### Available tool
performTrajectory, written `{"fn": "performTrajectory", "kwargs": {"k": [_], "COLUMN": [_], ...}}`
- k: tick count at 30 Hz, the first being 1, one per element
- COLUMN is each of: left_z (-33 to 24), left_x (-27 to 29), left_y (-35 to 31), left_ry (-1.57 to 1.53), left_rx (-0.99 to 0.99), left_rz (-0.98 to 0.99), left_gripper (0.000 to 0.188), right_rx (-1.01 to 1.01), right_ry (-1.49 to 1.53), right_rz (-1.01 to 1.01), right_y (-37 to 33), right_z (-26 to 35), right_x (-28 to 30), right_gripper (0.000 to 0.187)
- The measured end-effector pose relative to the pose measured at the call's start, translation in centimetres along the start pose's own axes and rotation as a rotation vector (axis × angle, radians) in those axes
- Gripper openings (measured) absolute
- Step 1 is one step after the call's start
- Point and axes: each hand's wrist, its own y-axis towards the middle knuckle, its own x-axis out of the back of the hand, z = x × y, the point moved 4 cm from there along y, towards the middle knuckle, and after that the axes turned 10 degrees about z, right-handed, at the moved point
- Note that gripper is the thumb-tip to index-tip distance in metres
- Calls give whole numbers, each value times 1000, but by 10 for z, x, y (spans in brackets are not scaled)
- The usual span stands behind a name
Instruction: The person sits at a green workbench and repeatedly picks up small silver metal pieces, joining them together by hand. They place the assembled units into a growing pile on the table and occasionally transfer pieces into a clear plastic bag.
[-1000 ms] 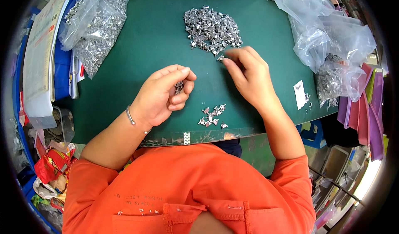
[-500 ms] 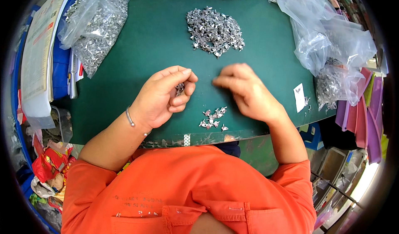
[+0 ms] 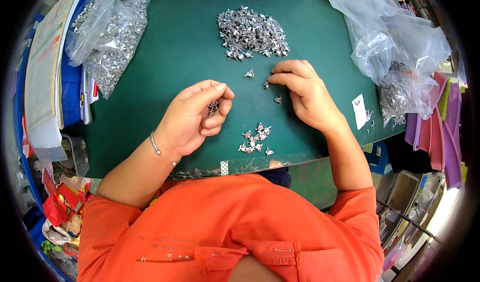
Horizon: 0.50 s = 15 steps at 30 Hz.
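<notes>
My left hand [image 3: 192, 114] is curled above the green table, its fingers closed round several small silvery metal pieces [image 3: 213, 108]. Thumb and fingers of my right hand [image 3: 306, 91] are pinched together, and a small metal piece [image 3: 266, 85] shows at their tips. Two loose pieces lie close by: one piece [image 3: 249, 73] beyond those fingertips, another piece [image 3: 278, 100] just nearer than them. Between the hands and the table edge is a small group of metal pieces [image 3: 255, 141]. A large heap of the same pieces [image 3: 252, 33] sits farther back.
Clear bags of metal parts stand at the left [image 3: 112, 47] and right [image 3: 397, 94] of the green table [image 3: 180, 37]. A small white card [image 3: 359, 112] lies near the right edge. Papers and blue binders [image 3: 52, 72] border the left side.
My right hand has moved slightly up and right. Loose pieces now show near its fingertips, and the small group near the edge has gained a piece or so. My left hand stays closed.
</notes>
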Motion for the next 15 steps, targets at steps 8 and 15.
{"fn": "performTrajectory", "kwargs": {"k": [8, 15], "left_z": [-1, -1], "left_x": [1, 2], "left_y": [1, -1], "left_ry": [4, 4], "left_rx": [-16, -17], "left_rz": [15, -6], "left_gripper": [22, 22], "right_rx": [-123, 27], "right_ry": [92, -14], "right_rz": [-121, -100], "right_y": [-28, -38], "right_z": [8, 19], "right_x": [-5, -17], "right_gripper": [13, 19]}}
